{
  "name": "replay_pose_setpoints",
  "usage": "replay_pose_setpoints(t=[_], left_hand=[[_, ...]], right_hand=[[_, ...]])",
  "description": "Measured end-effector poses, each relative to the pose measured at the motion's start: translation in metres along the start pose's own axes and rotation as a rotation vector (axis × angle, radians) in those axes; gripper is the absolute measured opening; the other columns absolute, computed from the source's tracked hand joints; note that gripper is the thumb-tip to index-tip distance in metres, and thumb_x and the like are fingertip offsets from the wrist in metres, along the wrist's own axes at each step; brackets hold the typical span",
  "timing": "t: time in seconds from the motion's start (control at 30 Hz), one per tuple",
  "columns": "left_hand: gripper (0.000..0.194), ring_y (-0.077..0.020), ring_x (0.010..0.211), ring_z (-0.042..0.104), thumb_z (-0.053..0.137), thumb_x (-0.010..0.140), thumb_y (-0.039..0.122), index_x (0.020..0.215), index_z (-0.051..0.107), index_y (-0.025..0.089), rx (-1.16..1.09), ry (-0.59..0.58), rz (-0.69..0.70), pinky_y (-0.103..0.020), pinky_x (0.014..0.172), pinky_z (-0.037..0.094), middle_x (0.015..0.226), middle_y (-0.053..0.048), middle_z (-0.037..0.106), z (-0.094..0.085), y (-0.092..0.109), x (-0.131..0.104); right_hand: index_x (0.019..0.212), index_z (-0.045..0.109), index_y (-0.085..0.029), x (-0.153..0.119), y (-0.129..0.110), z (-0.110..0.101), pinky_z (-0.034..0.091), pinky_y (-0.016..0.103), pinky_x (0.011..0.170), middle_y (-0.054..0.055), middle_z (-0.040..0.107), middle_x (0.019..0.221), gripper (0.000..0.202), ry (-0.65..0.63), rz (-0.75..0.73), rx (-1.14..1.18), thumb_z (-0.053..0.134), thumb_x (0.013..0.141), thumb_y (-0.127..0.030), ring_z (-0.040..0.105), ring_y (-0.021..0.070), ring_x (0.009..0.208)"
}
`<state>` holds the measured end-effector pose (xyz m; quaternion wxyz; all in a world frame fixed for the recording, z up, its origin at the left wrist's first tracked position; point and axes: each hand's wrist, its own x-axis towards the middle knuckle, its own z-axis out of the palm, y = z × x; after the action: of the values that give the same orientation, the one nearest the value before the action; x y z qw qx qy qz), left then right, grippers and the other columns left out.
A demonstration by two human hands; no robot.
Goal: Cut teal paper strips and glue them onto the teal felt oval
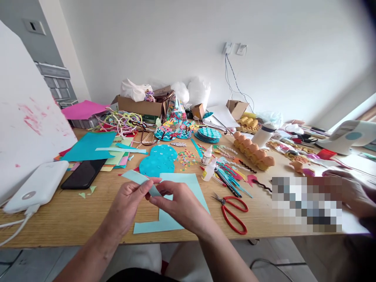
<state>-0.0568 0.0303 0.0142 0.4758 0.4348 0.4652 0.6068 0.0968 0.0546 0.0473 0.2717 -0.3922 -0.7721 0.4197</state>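
Between my two hands a pale blue paper strip (133, 177) is held above the table. My left hand (129, 199) pinches its middle between thumb and fingers. At the strip's right end, my right hand (176, 199) grips it with thumb and fingertips. Beneath my right hand lies a pale blue paper sheet (188, 184), and a second cut strip (152, 227) rests at the table's front. Two blue glittered paper circles (157, 164) lie just beyond my hands. Red-handled scissors (235, 213) sit to the right, blades pointing away to the left.
Two small glue bottles (208, 172) stand beyond the scissors, near pens and pipe cleaners. An orange egg carton piece (252, 150) is farther right. At left are a black phone (84, 174), a white power bank (37, 186) and coloured papers (91, 145). Another person's hand (349, 192) is at far right.
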Motion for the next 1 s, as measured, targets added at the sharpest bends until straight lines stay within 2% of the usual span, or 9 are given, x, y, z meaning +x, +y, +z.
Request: replay_pose_setpoints(t=[0.17, 0.33, 0.43, 0.57, 0.7, 0.77, 0.83, 0.9, 1.0], left_hand=[[0.025, -0.0114, 0.057, 0.047, 0.071, 0.066, 0.041, 0.067, 0.072, 0.016, 0.038, 0.082, 0.062, -0.022, 0.054, 0.039, 0.059, -0.001, 0.062, -0.012, 0.003, 0.004], [0.028, -0.0107, 0.055, 0.046, 0.080, 0.052, 0.039, 0.068, 0.073, 0.017, -0.139, 0.311, 0.137, -0.020, 0.045, 0.039, 0.070, -0.004, 0.067, -0.043, 0.023, 0.017], [0.026, -0.0107, 0.057, 0.047, 0.080, 0.053, 0.037, 0.070, 0.073, 0.019, -0.189, 0.410, 0.236, -0.019, 0.044, 0.039, 0.070, -0.001, 0.066, -0.053, 0.032, 0.022], [0.028, -0.0102, 0.058, 0.049, 0.080, 0.053, 0.038, 0.072, 0.073, 0.019, -0.204, 0.364, 0.199, -0.019, 0.045, 0.041, 0.073, -0.002, 0.067, -0.043, 0.031, 0.020], [0.030, -0.0096, 0.055, 0.050, 0.079, 0.053, 0.038, 0.074, 0.074, 0.018, -0.203, 0.286, 0.121, -0.019, 0.046, 0.041, 0.070, -0.002, 0.068, -0.023, 0.026, 0.014], [0.030, -0.0095, 0.054, 0.049, 0.078, 0.055, 0.038, 0.075, 0.074, 0.017, -0.194, 0.250, 0.107, -0.019, 0.046, 0.040, 0.066, -0.002, 0.067, -0.019, 0.025, 0.012], [0.029, -0.0095, 0.054, 0.049, 0.077, 0.057, 0.039, 0.075, 0.074, 0.017, -0.175, 0.230, 0.107, -0.019, 0.047, 0.040, 0.062, -0.002, 0.065, -0.020, 0.024, 0.012], [0.029, -0.0094, 0.053, 0.047, 0.077, 0.058, 0.039, 0.075, 0.074, 0.016, -0.144, 0.230, 0.110, -0.019, 0.046, 0.039, 0.061, -0.002, 0.063, -0.028, 0.022, 0.013], [0.028, -0.0094, 0.052, 0.047, 0.077, 0.058, 0.039, 0.072, 0.073, 0.016, -0.107, 0.251, 0.092, -0.019, 0.045, 0.039, 0.061, -0.002, 0.063, -0.044, 0.020, 0.018]], right_hand=[[0.065, 0.066, -0.018, -0.001, 0.014, 0.015, 0.033, 0.020, 0.051, -0.003, 0.059, 0.057, 0.017, -0.045, 0.156, 0.129, 0.054, 0.075, -0.024, 0.046, 0.0090, 0.053], [0.063, 0.066, -0.018, -0.022, 0.047, -0.001, 0.035, 0.022, 0.056, -0.002, 0.063, 0.061, 0.019, -0.071, 0.211, 0.104, 0.052, 0.074, -0.023, 0.051, 0.0112, 0.058], [0.061, 0.065, -0.017, -0.028, 0.056, -0.015, 0.038, 0.024, 0.060, 0.001, 0.064, 0.063, 0.021, 0.020, 0.240, 0.091, 0.053, 0.075, -0.028, 0.054, 0.0141, 0.063], [0.080, 0.064, -0.019, -0.024, 0.041, -0.020, 0.042, 0.028, 0.069, 0.003, 0.067, 0.081, 0.019, 0.229, 0.143, 0.024, 0.052, 0.079, -0.034, 0.058, 0.0179, 0.076], [0.104, 0.059, -0.024, -0.011, 0.013, -0.005, 0.038, 0.031, 0.085, 0.003, 0.060, 0.111, 0.031, 0.215, -0.036, -0.013, 0.061, 0.075, -0.035, 0.053, 0.0203, 0.100], [0.097, 0.062, -0.023, -0.006, 0.007, 0.004, 0.040, 0.028, 0.080, 0.002, 0.064, 0.101, 0.024, 0.158, -0.007, -0.025, 0.062, 0.074, -0.030, 0.055, 0.0189, 0.093], [0.077, 0.065, -0.020, -0.002, 0.010, 0.011, 0.040, 0.024, 0.066, 0.000, 0.066, 0.077, 0.008, 0.067, 0.068, 0.012, 0.058, 0.076, -0.024, 0.056, 0.0147, 0.072], [0.061, 0.062, -0.018, 0.000, 0.017, 0.012, 0.036, 0.022, 0.055, -0.002, 0.060, 0.059, 0.019, 0.013, 0.127, 0.058, 0.053, 0.078, -0.023, 0.050, 0.0107, 0.057], [0.055, 0.060, -0.018, -0.001, 0.030, 0.008, 0.030, 0.021, 0.050, -0.003, 0.056, 0.052, 0.025, 0.041, 0.167, 0.083, 0.054, 0.078, -0.027, 0.041, 0.0082, 0.049]])
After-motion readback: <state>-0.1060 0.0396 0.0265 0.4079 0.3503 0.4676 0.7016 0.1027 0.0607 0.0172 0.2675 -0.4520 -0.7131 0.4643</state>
